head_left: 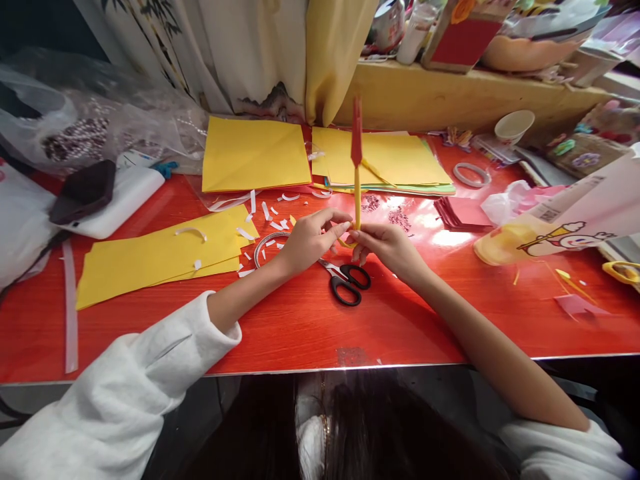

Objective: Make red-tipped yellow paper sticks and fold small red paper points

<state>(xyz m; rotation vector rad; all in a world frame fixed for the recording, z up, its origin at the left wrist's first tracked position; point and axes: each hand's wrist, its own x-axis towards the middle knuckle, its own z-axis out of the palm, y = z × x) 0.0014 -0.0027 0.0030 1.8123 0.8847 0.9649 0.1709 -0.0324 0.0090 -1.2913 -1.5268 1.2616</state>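
Upright between my hands stands a folded paper piece, with a narrow yellow stem (pixel 357 200) and a red pointed top (pixel 357 137). A thin yellow strip sticks out sideways from the stem below the red part. My left hand (pixel 311 241) pinches the bottom of the paper piece from the left, thumb and forefinger together. From the right, my right hand (pixel 389 248) pinches the same lower end, where a yellow paper loop (pixel 346 243) shows. Black-handled scissors (pixel 346 285) lie on the table just below my hands, their blade tips hidden under my left hand.
White paper scraps (pixel 266 212) and a tape roll (pixel 258 255) lie left of my hands. Yellow sheets (pixel 255 157) are stacked behind, with cut yellow strips (pixel 160 257) at left. Red paper pieces (pixel 463 213) and a tilted drink cup (pixel 560 220) are at right.
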